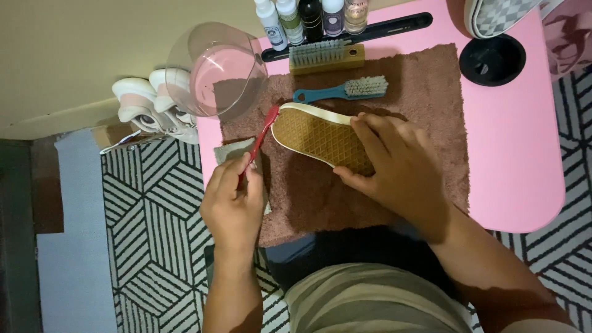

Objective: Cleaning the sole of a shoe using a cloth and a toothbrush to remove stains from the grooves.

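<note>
Two hands: both grasping.
Left hand (pixel 233 196): fingers clenched around a red toothbrush (pixel 262 139), its head touching the shoe's toe edge.
Right hand (pixel 394 168): fingers pinning the shoe (pixel 317 135), sole up, on a brown towel (pixel 431 105).

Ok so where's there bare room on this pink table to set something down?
The pink table is bare right of the brown towel, below the black round cup holder. The back edge is crowded: bottles, wooden brush, teal brush, clear bowl. Towel's near edge is free between the hands.
</note>
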